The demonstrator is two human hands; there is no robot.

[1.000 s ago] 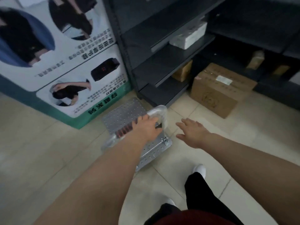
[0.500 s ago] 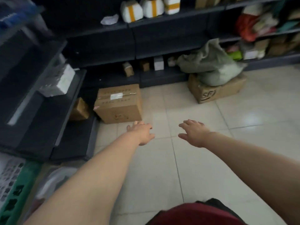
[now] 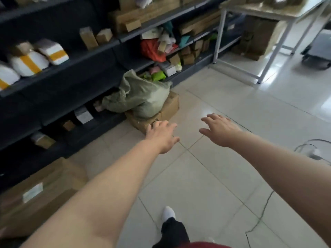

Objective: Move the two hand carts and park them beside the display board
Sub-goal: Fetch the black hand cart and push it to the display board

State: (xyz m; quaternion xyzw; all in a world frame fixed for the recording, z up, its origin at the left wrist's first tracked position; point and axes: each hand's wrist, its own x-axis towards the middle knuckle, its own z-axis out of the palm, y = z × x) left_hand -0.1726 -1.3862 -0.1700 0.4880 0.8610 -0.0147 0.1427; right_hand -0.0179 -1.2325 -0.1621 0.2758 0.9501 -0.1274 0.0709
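My left hand (image 3: 162,136) and my right hand (image 3: 220,129) are stretched forward over the pale floor tiles, fingers spread, holding nothing. Neither the display board nor the silver hand cart is in view. A dark, low wheeled object (image 3: 316,51) stands at the far right beyond the white table; I cannot tell whether it is a hand cart.
Dark shelving (image 3: 71,59) packed with parcels runs along the left. A green sack (image 3: 143,97) lies on a cardboard box (image 3: 171,106) at its foot. Another carton (image 3: 41,190) sits at lower left. A white-framed table (image 3: 265,42) stands at back right; a cable and power strip (image 3: 313,152) lie on the floor.
My left hand let go of the silver cart's handle beside the display board. The view has swung right, away from the board and along the shelving, with both hands staying open.
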